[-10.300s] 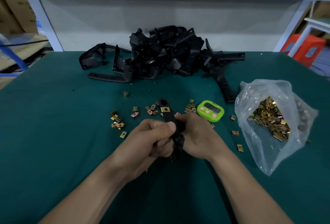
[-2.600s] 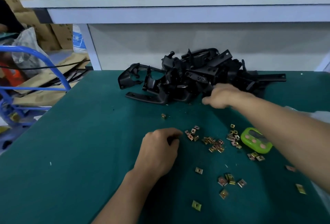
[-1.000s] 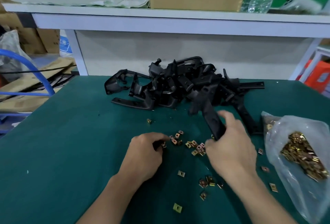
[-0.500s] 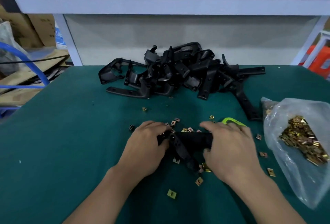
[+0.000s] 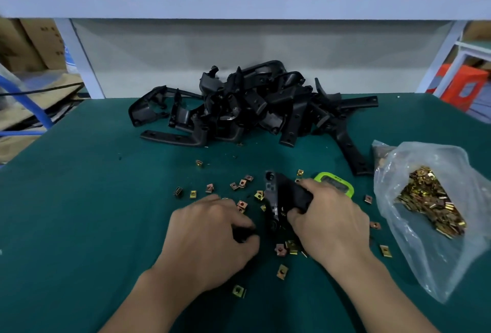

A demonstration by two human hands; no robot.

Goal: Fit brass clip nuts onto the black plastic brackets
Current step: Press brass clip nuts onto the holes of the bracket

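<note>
As I stood over the green bench [image 5: 79, 213], the person's right hand [image 5: 329, 223] had its grip wrapped round the thick body of a black plastic bracket [image 5: 273, 194], which stood tilted just off the cloth in front of a green timer [image 5: 337, 182]. Its far end, with the mounting holes, poked out free. The left hand [image 5: 212, 237] lay low beside it with fingers curled over something dark; I could not tell whether that grip held the bracket's near end or a nut. Loose brass clip nuts [image 5: 242, 183] were scattered around both hands, with more in a clear plastic bag [image 5: 425, 157] to the right and a heap of brackets [image 5: 252, 104] behind. The bracket looked stiff and light, best held by its body. The nuts seemed tiny, springy and slippery, a fingertip pinch by the edges.
</note>
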